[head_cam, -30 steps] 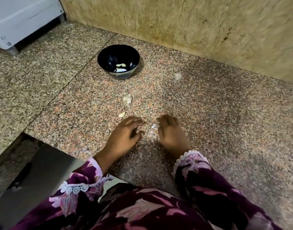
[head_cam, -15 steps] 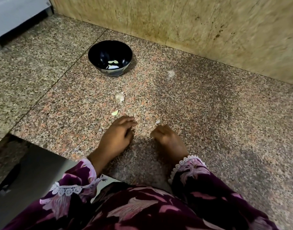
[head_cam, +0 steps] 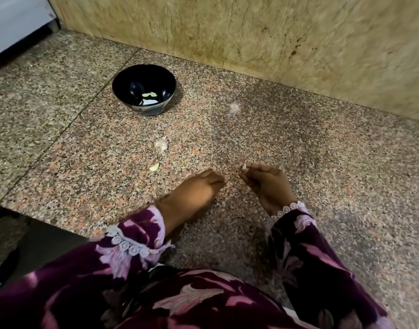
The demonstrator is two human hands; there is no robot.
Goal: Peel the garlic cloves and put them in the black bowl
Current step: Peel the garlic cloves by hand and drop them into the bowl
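Both hands [head_cam: 230, 186] apparently curled, apart

Black bowl [head_cam: 143, 87] is showing a glossy black inside and pale green-white peeled cloves [head_cam: 148, 97]; counter [head_cam: 298, 143] is showing pink-grey-black speckled granite. Sleeves [head_cam: 130, 245] are showing dark purple with pink floral print and white lace cuffs. Pale green clove [head_cam: 154, 166] is lying just beyond the left fingers [head_cam: 215, 178].
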